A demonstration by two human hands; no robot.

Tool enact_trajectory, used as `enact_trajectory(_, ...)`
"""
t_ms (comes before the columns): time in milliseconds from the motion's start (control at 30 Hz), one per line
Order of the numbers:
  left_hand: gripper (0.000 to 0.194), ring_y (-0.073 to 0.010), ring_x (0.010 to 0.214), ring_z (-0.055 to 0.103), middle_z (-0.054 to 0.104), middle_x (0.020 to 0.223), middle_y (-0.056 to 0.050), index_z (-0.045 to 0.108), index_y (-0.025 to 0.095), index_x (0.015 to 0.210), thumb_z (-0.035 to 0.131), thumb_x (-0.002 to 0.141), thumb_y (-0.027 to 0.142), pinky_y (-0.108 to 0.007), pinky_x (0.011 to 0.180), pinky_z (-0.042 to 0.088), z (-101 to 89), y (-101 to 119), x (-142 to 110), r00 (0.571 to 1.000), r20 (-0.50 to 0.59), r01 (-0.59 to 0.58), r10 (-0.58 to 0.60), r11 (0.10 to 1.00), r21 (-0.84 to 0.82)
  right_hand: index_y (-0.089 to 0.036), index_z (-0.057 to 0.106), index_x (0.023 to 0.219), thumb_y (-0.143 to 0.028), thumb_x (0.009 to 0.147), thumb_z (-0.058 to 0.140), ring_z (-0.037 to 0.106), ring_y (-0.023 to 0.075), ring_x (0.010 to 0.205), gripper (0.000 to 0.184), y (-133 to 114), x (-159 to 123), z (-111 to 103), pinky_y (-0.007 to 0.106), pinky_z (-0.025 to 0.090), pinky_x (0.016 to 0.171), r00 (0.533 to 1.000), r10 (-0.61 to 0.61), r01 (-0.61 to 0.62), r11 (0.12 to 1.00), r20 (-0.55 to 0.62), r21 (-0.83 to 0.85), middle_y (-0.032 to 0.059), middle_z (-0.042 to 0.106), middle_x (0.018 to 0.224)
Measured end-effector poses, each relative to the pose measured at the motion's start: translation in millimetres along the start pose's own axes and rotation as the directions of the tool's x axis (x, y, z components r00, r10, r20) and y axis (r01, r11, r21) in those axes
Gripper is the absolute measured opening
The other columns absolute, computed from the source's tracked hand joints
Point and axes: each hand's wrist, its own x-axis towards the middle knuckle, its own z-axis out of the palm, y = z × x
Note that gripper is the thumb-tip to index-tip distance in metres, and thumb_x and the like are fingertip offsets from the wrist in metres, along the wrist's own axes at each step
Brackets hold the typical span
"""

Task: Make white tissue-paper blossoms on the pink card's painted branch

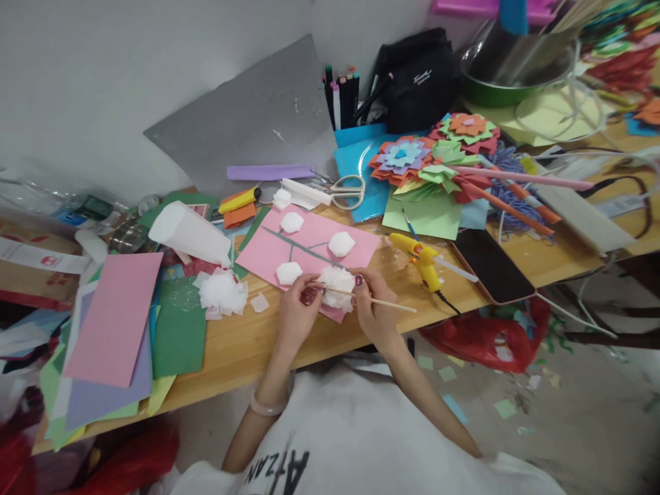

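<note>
Both hands meet over the near edge of a pink sheet (258,253), on which a grey-green branch (293,243) is drawn. My left hand (300,302) is closed in a pinch at the tip end of a thin wooden stick (394,304). Closed round the stick farther along is my right hand (374,299). Between them sits a fluffy white paper tuft (337,282), partly covered by fingers. White paper pieces lie along the branch, such as one hexagon (342,243). A heap of white tissue squares (224,292) rests left of the pink sheet.
To the right lie a yellow glue gun (425,265) and a phone (495,265). Behind are scissors (350,192), a yellow cutter (240,201), paper flowers (405,158) and markers (343,96). Coloured paper (116,316) is stacked left; a white roll (188,230) stands near it.
</note>
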Motion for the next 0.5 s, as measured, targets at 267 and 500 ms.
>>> enact_trajectory(267, 0.030, -0.0162, 0.080, 0.070, 0.075, 0.093, -0.004, 0.067, 0.021, 0.109, 0.065, 0.079, 0.015, -0.027, 0.072, 0.052, 1.3, -1.6, 0.8, 1.000, 0.003, -0.009, 0.009, 0.999, -0.031, -0.024, 0.065, 0.109, -0.033, 0.097, 0.047, 0.056, 0.0134, 0.054, 0.024, -1.0, -1.4, 0.6, 0.028, 0.044, 0.055, 0.999, -0.040, 0.040, 0.995, -0.004, -0.088, -0.0014, 0.064, 0.071)
enact_trajectory(500, 0.039, -0.0191, 0.097, 0.067, 0.072, 0.108, -0.007, 0.066, 0.022, 0.115, 0.067, 0.077, 0.013, -0.031, 0.086, 0.051, -11.6, -0.8, -9.5, 0.992, 0.013, -0.126, 0.126, 0.992, 0.029, -0.022, 0.062, 0.115, -0.024, 0.094, 0.044, 0.050, 0.0118, 0.053, 0.028, -9.1, 2.0, 2.7, 0.028, 0.042, 0.057, 0.993, -0.096, 0.109, 0.968, 0.068, -0.226, -0.0022, 0.062, 0.071)
